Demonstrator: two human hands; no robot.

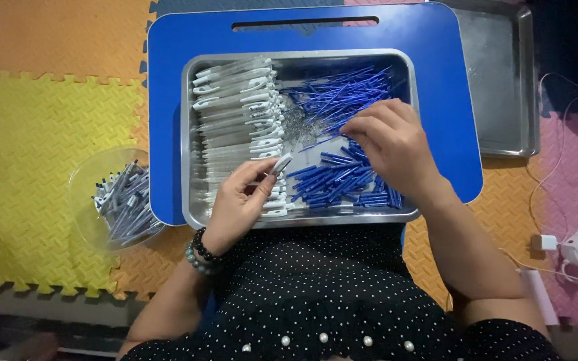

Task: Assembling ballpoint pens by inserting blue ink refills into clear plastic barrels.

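A blue board (436,60) holds a metal tray (299,217) of pen parts. The right hand (393,144), at 3 o'clock in the tray, pinches thin blue refills (336,100). The left hand (239,204), at 7 o'clock, grips one white pen barrel (281,163).

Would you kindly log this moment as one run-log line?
left hand: holds white pen barrel | right hand: picking blue refills | metal tray on blue board
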